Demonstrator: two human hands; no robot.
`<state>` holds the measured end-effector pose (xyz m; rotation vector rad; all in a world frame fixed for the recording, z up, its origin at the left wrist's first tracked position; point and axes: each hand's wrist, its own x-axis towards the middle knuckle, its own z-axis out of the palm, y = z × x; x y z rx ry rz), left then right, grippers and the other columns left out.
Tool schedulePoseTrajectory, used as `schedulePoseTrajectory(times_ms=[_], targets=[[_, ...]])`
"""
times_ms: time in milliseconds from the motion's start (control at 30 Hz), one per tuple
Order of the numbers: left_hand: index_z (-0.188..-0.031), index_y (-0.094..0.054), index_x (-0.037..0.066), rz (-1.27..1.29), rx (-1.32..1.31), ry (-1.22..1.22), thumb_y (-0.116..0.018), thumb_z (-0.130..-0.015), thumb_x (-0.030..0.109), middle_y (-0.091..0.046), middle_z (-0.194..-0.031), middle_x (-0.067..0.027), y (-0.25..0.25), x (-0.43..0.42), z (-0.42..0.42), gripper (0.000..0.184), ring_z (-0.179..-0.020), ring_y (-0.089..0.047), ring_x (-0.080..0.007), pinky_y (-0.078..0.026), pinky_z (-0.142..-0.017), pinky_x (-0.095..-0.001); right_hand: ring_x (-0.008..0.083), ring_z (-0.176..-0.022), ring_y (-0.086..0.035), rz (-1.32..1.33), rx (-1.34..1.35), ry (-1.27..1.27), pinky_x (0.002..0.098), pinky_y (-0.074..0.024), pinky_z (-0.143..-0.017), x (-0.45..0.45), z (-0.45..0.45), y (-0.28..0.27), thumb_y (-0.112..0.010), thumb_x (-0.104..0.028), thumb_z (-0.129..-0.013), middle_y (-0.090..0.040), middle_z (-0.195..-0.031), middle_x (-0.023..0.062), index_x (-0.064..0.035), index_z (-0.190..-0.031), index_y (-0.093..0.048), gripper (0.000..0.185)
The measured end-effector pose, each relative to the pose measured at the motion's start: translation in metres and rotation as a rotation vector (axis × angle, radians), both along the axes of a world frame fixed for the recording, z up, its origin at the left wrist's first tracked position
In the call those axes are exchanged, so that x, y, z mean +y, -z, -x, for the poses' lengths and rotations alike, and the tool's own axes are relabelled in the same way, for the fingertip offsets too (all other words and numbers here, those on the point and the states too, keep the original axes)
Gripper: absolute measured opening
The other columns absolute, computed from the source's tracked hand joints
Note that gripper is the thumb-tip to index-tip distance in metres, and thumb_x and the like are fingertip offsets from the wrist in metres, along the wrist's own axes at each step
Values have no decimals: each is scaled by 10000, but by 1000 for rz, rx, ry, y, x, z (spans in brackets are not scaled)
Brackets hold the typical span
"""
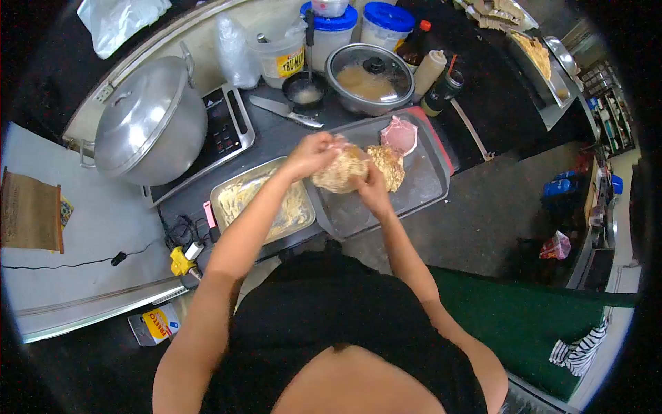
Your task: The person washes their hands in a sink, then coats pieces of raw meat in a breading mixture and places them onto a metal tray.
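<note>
Held in both hands over the grey tray (431,169) is a coated piece of meat (338,174), pale and crumbly on its surface. My left hand (309,155) is closed on its upper left edge, where some pinkish meat shows. Fingers of my right hand (374,192) grip its right edge. Just beyond the right hand lies another coated piece (387,165) on the tray. A raw pink slice of meat (399,136) rests at the tray's far side. Left of it, a metal pan (312,219) contains a pale, smeared, floury coating.
A large lidded pot (141,121) stands on an induction cooker (227,117) at left. Behind the trays are a knife (283,110), a ladle (303,91), a glass-lidded pot (370,76), blue-lidded tubs (389,19) and sauce bottles (431,69). Cables (181,231) lie near the front left edge.
</note>
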<state>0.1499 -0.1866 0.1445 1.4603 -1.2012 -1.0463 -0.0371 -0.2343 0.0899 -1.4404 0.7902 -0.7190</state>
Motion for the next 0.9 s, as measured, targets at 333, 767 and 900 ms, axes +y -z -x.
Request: schedulePoseTrajectory(times_ms=[333,767,900], targets=[[-1008,-624,15,-274,-326,2,-589,-758,168,-635,-954,-129,79,-115,55,295,-813,-605,-204,-478,-689,-303,301,-762,-631,444,626,313,357,-485,-685,-81,89,21,-676,-177,-710,-640,-846,200,35,-1029,-573,397],[-1060,-604,26,-281,-163,-429,-535,-819,104,-626,-846,-85,48,74,-36,263,-685,-576,-138,-471,-608,-278,348,-750,-633,486,945,528,418,-491,-681,-238,59,112,-781,-379,-545,-642,-780,217,36,-757,-645,486],[-1036,-615,9,-356,-120,-601,-533,-806,104,-640,-860,-116,44,140,-49,262,-682,-589,-174,-470,-662,-285,223,-619,-599,350,875,579,373,-478,-589,-257,58,116,-775,-278,-593,-634,-685,142,35,-739,-631,375]])
